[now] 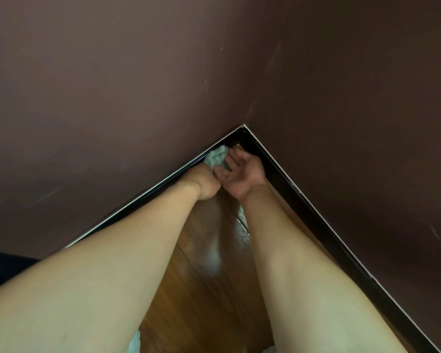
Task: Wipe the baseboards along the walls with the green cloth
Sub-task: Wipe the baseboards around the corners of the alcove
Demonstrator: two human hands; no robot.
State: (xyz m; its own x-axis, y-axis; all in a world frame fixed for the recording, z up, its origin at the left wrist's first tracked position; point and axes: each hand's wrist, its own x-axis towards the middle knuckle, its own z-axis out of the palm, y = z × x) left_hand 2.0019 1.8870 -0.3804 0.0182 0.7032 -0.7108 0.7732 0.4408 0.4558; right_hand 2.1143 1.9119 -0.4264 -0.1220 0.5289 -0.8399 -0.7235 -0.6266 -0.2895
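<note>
Two dark brown walls meet in a corner, each with a black baseboard (301, 202) capped by a thin white edge. My left hand (205, 183) is closed around the pale green cloth (216, 157) and holds it against the left baseboard, close to the corner. My right hand (242, 171) sits right beside it, palm up, fingers spread and touching the cloth's edge, with the right baseboard just behind it. Both bare forearms reach forward from the bottom of the view and hide much of the left baseboard.
Glossy wooden floorboards (209, 284) run between my arms toward the corner, with a pale reflection on them. A dark blue object (0, 271) lies at the lower left edge. Bits of pale fabric show at the bottom edge.
</note>
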